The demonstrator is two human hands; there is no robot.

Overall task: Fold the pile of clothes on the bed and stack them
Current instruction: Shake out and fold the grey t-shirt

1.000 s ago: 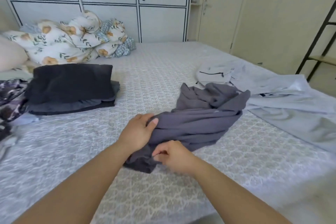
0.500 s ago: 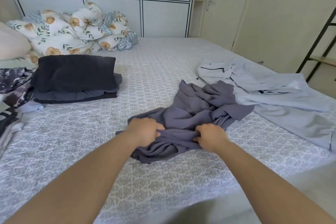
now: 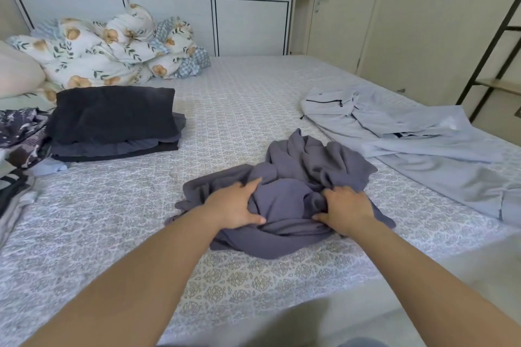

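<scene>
A crumpled grey-purple garment [image 3: 298, 166] lies on the patterned bed sheet [image 3: 135, 205] in front of me. My left hand [image 3: 234, 205] rests on its left part, index finger and thumb straight and spread around a bulge of cloth. On the garment's right side my right hand [image 3: 348, 210] grips a fold, fingers curled into the fabric. A stack of folded dark clothes [image 3: 112, 118] sits on the bed to the far left. Light blue garments [image 3: 417, 135] lie spread out unfolded on the right.
Patterned dark and striped clothes [image 3: 19, 135] are heaped at the left edge. A floral duvet [image 3: 107, 48] and a pillow [image 3: 17, 70] lie at the head, before white cabinets [image 3: 248, 8]. A black shelf frame [image 3: 496, 45] stands right. The bed's near edge [image 3: 282, 315] is below my arms.
My hands have moved apart on the grey-purple garment, and it has slid a little toward me and bunched up. My left hand's fingers have straightened from a grip.
</scene>
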